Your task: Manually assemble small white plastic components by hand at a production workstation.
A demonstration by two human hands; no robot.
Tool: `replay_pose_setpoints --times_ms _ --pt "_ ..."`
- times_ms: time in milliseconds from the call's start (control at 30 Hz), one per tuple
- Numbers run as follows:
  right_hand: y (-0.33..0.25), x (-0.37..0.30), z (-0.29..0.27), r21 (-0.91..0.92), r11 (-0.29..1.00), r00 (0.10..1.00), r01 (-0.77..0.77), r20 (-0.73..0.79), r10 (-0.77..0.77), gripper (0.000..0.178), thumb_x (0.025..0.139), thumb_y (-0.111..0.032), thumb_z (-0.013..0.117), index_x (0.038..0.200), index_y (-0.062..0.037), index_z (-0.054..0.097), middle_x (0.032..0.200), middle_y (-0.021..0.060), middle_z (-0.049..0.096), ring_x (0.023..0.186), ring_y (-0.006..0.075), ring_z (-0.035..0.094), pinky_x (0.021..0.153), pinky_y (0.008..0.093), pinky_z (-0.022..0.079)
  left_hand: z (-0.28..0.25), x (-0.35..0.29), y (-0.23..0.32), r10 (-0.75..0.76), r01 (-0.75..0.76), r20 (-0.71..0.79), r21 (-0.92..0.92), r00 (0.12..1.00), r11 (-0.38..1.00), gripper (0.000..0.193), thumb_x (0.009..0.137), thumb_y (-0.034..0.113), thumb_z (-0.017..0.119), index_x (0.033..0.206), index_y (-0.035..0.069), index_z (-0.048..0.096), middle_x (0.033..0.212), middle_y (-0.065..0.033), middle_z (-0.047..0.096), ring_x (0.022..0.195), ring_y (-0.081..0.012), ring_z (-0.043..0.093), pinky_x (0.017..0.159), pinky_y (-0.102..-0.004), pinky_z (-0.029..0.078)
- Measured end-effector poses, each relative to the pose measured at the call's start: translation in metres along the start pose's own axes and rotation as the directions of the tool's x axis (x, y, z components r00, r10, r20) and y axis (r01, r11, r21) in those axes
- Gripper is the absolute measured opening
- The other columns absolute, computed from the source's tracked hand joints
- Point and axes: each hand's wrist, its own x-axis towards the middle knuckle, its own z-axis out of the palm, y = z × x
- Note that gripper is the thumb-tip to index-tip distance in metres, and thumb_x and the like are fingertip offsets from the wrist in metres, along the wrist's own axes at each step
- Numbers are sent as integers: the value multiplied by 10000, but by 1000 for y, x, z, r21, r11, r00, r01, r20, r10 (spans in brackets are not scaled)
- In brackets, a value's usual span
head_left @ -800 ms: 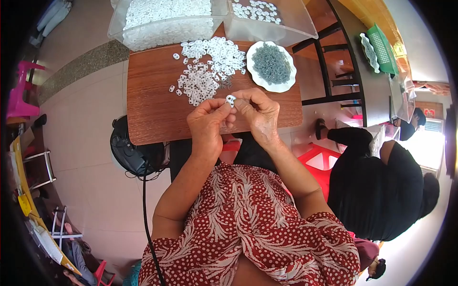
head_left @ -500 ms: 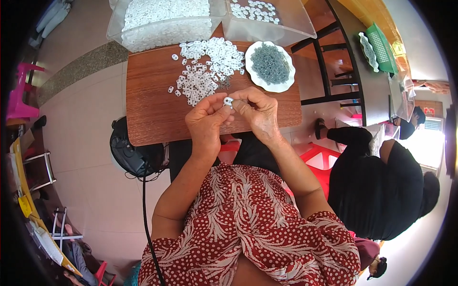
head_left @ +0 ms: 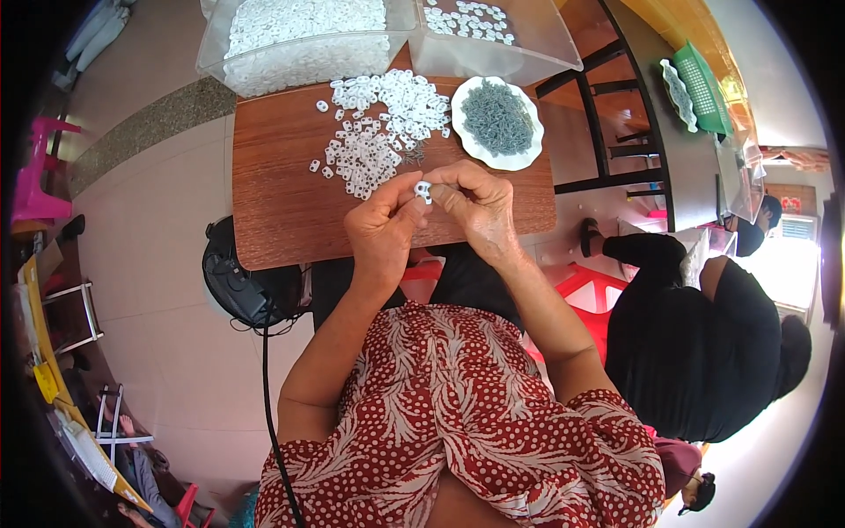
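Between my fingertips, above the near part of the brown wooden table [head_left: 290,194], is a small white plastic piece [head_left: 422,190] with dark holes. My left hand [head_left: 384,223] pinches it from the left, and my right hand [head_left: 480,211] pinches it from the right. Just beyond my hands lies a loose heap of similar white pieces [head_left: 363,158], with a denser pile [head_left: 400,99] behind it. A white scalloped plate [head_left: 519,162] holds many small grey screw-like pieces [head_left: 497,121]. A few of these thin pieces [head_left: 414,153] lie beside the heap.
At the table's far edge stand a clear bin [head_left: 308,66] full of white pieces and another bin [head_left: 497,57] with scattered ones. A black bag [head_left: 251,282] with a cable sits left of the table. A person in black [head_left: 695,343] is at the right near a red stool [head_left: 585,299].
The white piece has turned slightly between my fingertips, so its holes show differently. My left hand has shifted a little to the right; the surroundings stay the same.
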Motion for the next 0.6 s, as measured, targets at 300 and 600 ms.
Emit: replay_pose_setpoints --times_ms 300,600 --pt "-7 -2 -2 -66 997 997 31 68 -27 142 789 31 610 924 6 649 836 23 597 783 85 536 694 222 429 -1 -2 3 -25 24 -19 -65 1000 998 253 811 -41 590 1064 -36 599 790 -40 625 621 -61 556 574 -167 461" --pt "-4 -4 -1 -117 989 987 90 147 -72 309 695 74 685 988 10 612 837 11 524 725 78 479 665 215 419 -4 1 13 -80 77 -25 -103 996 992 240 784 -34 617 1023 -45 621 871 -73 650 743 -89 588 681 -191 461"
